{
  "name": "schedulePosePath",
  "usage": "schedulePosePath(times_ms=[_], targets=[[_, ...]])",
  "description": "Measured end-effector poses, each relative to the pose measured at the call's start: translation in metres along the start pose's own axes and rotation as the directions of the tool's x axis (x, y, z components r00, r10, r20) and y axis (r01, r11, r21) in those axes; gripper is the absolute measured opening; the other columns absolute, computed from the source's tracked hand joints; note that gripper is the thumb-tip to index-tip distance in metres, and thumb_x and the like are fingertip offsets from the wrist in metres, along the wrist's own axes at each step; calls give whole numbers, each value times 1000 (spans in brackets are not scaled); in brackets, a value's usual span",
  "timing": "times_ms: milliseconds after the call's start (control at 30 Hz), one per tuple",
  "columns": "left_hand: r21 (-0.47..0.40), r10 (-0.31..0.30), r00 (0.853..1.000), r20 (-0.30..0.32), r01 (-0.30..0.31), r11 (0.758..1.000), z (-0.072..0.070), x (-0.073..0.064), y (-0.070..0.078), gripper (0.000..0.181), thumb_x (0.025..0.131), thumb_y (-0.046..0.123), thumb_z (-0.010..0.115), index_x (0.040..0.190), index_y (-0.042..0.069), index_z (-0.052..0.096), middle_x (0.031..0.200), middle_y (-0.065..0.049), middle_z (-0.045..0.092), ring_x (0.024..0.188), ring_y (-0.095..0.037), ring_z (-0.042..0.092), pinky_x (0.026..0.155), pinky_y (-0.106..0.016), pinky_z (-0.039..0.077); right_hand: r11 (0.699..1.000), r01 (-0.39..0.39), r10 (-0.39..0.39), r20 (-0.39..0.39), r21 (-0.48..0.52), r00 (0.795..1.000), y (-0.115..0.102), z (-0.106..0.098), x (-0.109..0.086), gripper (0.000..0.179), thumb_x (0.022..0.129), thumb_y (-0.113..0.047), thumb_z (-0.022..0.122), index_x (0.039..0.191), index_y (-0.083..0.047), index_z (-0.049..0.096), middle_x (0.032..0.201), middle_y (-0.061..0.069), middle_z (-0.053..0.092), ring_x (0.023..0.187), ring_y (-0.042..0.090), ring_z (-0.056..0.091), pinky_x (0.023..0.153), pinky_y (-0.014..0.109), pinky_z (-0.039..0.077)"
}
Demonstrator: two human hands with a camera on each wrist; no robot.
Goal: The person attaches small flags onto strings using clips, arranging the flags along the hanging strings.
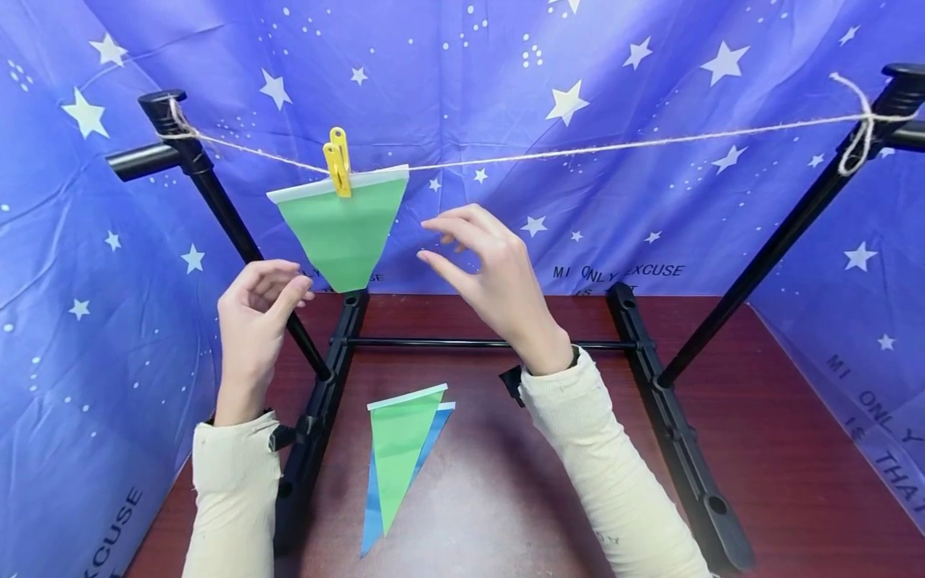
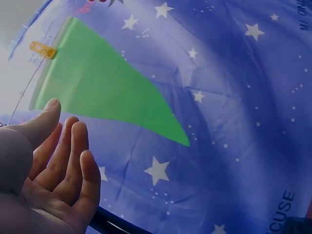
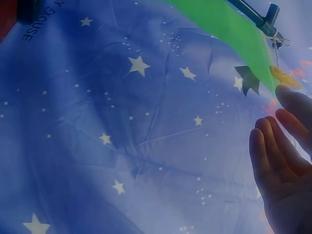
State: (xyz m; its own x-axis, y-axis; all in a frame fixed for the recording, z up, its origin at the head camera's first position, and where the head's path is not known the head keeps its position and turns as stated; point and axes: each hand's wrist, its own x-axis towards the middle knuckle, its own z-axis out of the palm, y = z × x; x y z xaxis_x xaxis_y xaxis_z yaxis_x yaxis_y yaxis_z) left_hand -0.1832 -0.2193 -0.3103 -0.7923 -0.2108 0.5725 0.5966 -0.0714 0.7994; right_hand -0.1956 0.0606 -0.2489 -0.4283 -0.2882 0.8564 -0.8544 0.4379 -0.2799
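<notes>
A green pennant (image 1: 343, 229) with a white top strip hangs from a string (image 1: 578, 150), fixed by a yellow clothespin (image 1: 338, 164) near the middle of its top edge. My left hand (image 1: 256, 325) is just left of the pennant, fingers loosely bent and holding nothing. To its right, my right hand (image 1: 495, 269) is raised with thumb and fingers apart, also holding nothing. The left wrist view shows the pennant (image 2: 102, 78) tapering to a point beyond the left fingers (image 2: 73, 161). In the right wrist view, the clothespin (image 3: 285, 77) shows just beyond the fingertips.
The string is tied between two black posts (image 1: 231, 217) of a frame standing on a dark red table (image 1: 535, 514). A second green pennant (image 1: 401, 449) lies on the table, partly over a blue pennant (image 1: 372, 514). Starry blue cloth (image 1: 477, 72) surrounds the table.
</notes>
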Motion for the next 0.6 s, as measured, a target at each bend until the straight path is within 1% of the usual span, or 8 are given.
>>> schedulePosePath(times_ms=[167,333,500,600], targets=[[8,-6,1000,16,6,1000,-2,-6,-7,17,87,-5,72,103,-5,68,84,-3,74,68,-13,69,64,-21,53,1000,-30,30,1,-2,1000,7,0,-11,25,85,-11,80,109,-5,74,101,5,69,81,14,59,74,26,48],[22,-25,1000,12,25,999,-5,-13,-14,16,87,-6,71,103,-5,68,83,-1,74,68,-12,69,64,-20,53,998,-61,61,12,-11,998,14,0,-22,26,85,-12,80,109,-6,74,101,4,69,82,14,58,72,27,47],[41,-57,998,9,57,998,-8,-21,-22,15,88,-6,70,103,-6,68,84,-1,73,68,-12,69,64,-20,53,995,-90,91,18,-36,996,22,-1,-35,26,85,-14,80,109,-7,74,102,3,68,86,13,60,76,29,50],[51,-77,997,14,76,996,-9,-25,-28,14,88,-6,69,102,-5,68,84,0,73,69,-12,69,66,-19,53,993,-111,111,19,-35,994,27,-2,-43,26,85,-13,80,110,-8,74,103,3,69,89,16,62,78,31,52]])
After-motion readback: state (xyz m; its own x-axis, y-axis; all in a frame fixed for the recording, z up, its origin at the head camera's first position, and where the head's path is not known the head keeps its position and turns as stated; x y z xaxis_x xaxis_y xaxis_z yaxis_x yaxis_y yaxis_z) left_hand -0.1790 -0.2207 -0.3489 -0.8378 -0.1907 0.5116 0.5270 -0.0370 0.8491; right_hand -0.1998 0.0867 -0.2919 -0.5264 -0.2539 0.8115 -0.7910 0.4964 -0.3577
